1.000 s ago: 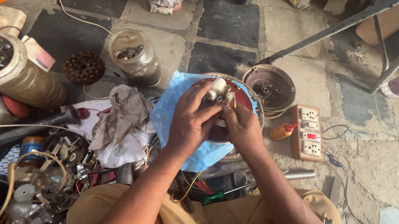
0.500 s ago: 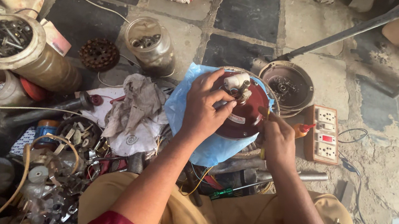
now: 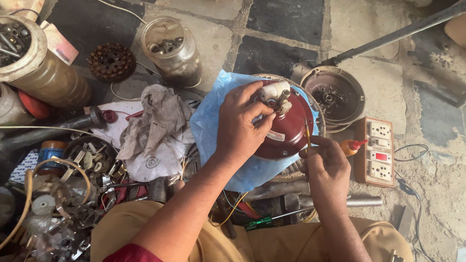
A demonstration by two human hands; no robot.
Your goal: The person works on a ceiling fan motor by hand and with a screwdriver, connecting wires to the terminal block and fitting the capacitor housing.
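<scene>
Both hands curl over the red motor housing (image 3: pixel 285 134), left hand (image 3: pixel 240 127) atop, right hand (image 3: pixel 325 166) beside.

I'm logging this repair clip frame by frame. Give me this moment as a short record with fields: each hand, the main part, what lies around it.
left hand: fingers on white terminal block atop red motor housing
right hand: pinching thin yellow wire beside the housing
under housing: blue plastic sheet
right of it: round metal cover, switch-and-socket board
left of it: grey rag, jar of bolts
</scene>
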